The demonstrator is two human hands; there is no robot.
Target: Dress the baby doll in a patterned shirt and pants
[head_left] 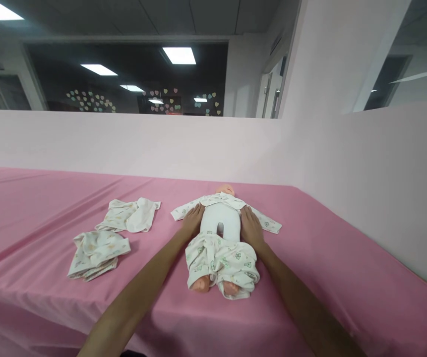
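A baby doll lies on its back on a pink cloth, head away from me and feet towards me. Its white body shows between a patterned top, with sleeves spread out sideways, and patterned trousers around the lower legs. Both feet stick out of the trouser ends. My left hand rests along the doll's left-hand side as I see it, fingers stretched out under the sleeve. My right hand lies flat against the opposite side, fingers extended by the top's hem. Neither hand visibly grips anything.
Left of the doll lie a folded patterned garment and, behind it, another garment with a plain white part. The pink cloth drapes over the table's front edge. A pale wall with windows above it borders the back and right.
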